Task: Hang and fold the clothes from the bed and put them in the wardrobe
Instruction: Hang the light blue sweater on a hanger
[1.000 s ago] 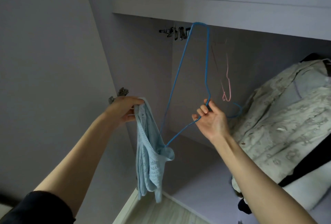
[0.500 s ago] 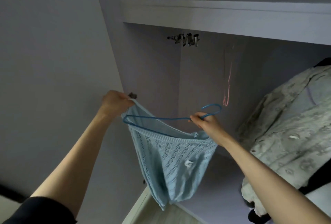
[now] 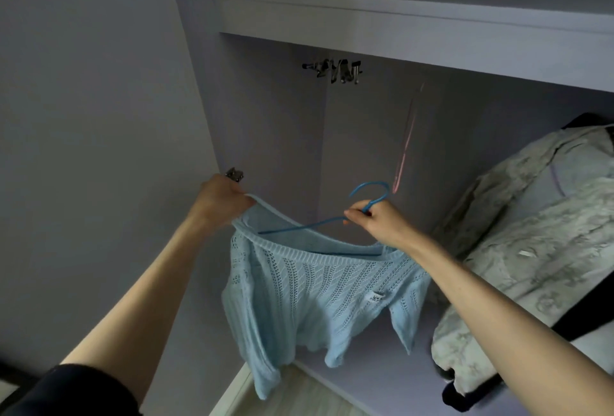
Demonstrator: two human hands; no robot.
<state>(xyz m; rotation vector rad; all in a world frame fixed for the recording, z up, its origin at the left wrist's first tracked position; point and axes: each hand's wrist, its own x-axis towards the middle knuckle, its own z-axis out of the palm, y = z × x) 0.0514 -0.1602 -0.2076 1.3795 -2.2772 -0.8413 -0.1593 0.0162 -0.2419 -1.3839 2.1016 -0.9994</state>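
The left hand (image 3: 221,204) pinches the neckline of the blue sweater (image 3: 312,289), stretching it wide, likely so the blue hanger (image 3: 332,222) can seat inside. The right hand (image 3: 378,222) grips the hanger just below its hook, which points up and away. The hanger's long axis runs left to right; the sweater hangs down in front of the open wardrobe (image 3: 415,26).

bare left forearm (image 3: 139,286), bare right forearm (image 3: 498,302), dark sleeve (image 3: 73,389) on left upper arm
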